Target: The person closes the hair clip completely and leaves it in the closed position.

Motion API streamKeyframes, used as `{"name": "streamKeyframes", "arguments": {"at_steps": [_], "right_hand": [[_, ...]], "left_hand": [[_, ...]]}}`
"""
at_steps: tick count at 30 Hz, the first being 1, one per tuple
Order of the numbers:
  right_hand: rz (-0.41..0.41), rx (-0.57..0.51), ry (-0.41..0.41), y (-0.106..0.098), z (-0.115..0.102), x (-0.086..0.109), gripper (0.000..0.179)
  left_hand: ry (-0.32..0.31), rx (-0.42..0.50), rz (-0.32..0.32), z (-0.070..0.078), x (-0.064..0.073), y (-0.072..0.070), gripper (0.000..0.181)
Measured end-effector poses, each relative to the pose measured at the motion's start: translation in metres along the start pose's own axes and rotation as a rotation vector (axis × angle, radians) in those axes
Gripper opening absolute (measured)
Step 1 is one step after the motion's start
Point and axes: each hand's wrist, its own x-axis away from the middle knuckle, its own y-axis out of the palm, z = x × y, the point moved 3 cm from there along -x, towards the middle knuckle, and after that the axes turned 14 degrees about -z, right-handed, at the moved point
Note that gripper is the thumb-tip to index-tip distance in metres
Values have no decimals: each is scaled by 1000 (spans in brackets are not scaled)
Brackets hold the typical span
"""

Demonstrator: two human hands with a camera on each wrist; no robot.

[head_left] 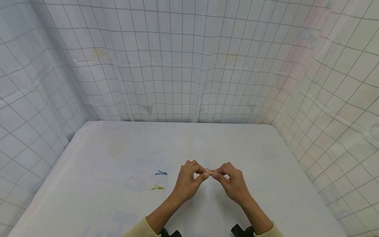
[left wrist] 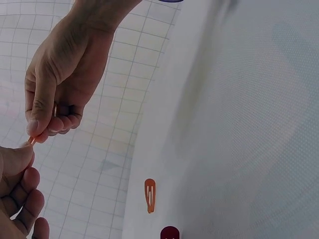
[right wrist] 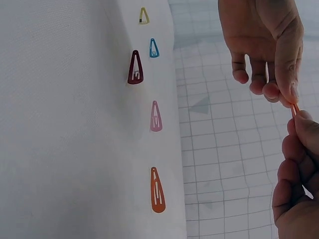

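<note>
My left hand and my right hand meet above the table, each pinching one end of a small orange hair clip between thumb and fingers. Fingertips cover much of that clip, so whether it is snapped closed is too small to tell. To the left of my left hand lie a blue hair clip and a yellow hair clip. The right wrist view also has a dark red hair clip, a pink hair clip and another orange hair clip on the table.
A white cloth covers the table. Hanging white sheets with a grid pattern enclose its back and sides. At the top edge of the left wrist view, a purple thing shows only in part.
</note>
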Motion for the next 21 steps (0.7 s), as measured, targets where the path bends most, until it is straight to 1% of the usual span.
{"name": "streamKeyframes", "arguments": {"at_steps": [3, 6, 10, 13, 16, 21], "right_hand": [[-19, -29, -18, 0, 0, -1, 8], [-34, -63, -31, -1, 1, -1, 2], [-15, -92, -64, -1, 2, -2, 5], [8, -91, -86, 0, 3, -2, 12], [21, -88, -89, 1, 4, -1, 14], [22, -51, -111, 2, 4, -1, 18]], "left_hand": [[-6, 23, -17, -1, 0, 0, 6], [-20, 49, -36, -3, 0, 0, 5], [-40, 69, -53, -3, -1, -1, 5], [-54, 79, -59, -3, -1, -2, 5], [-57, 83, -62, -4, -1, -1, 4], [-62, 79, -67, -5, -1, -1, 8]]}}
